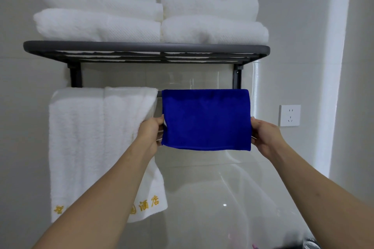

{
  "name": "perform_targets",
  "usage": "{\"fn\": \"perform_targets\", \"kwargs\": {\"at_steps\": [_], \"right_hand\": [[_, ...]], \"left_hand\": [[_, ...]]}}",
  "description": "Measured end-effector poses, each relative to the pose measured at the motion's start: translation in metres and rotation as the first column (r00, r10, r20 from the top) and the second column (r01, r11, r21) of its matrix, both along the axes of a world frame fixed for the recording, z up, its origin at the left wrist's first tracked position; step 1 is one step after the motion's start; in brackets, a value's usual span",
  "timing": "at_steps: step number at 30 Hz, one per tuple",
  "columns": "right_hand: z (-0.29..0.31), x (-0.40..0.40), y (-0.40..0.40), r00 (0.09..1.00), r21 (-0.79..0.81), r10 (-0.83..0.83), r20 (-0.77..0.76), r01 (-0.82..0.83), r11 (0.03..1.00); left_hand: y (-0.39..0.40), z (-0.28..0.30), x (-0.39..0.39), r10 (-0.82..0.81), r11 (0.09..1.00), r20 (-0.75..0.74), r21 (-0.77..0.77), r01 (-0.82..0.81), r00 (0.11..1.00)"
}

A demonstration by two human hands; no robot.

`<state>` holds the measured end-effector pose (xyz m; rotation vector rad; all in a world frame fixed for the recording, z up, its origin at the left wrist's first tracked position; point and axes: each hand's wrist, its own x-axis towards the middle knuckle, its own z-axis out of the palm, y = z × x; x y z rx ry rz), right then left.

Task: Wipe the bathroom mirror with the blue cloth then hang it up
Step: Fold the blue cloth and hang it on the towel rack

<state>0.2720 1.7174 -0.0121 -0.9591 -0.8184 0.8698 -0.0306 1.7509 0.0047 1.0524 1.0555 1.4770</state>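
Observation:
The blue cloth (206, 119) hangs folded over the lower bar of a dark metal towel rack (145, 49) on the tiled wall. My left hand (150, 132) pinches the cloth's left edge, and my right hand (263, 137) pinches its right edge. Both hands hold the cloth flat and square against the wall. The bar itself is mostly hidden by the cloth; a short dark stretch shows just left of it. No mirror is in view.
A white towel (91, 137) with yellow embroidery hangs on the same bar, left of the cloth. Several folded white towels (101, 24) lie on the rack's top shelf. A white wall socket (289, 115) sits to the right.

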Motion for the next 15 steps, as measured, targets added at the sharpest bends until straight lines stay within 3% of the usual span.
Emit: {"fn": "perform_targets", "kwargs": {"at_steps": [6,8,11,15], "right_hand": [[0.004,-0.007,-0.010,0.994,-0.045,0.091,0.058,-0.088,0.995],[0.001,-0.008,-0.014,0.985,-0.060,0.080,0.151,-0.071,0.996],[-0.008,-0.012,-0.020,0.983,-0.037,-0.003,0.183,0.010,0.999],[-0.018,-0.010,-0.031,0.982,-0.041,-0.040,0.184,0.049,0.998]], "left_hand": [[-0.020,0.004,0.009,-0.016,0.999,0.062,0.053,0.013,0.998],[-0.022,0.001,0.010,-0.017,0.996,-0.067,0.090,0.023,0.998],[-0.019,-0.009,0.013,0.116,0.987,-0.302,0.138,-0.077,0.946],[-0.026,-0.016,0.019,0.149,0.983,-0.319,0.151,-0.104,0.936]]}}
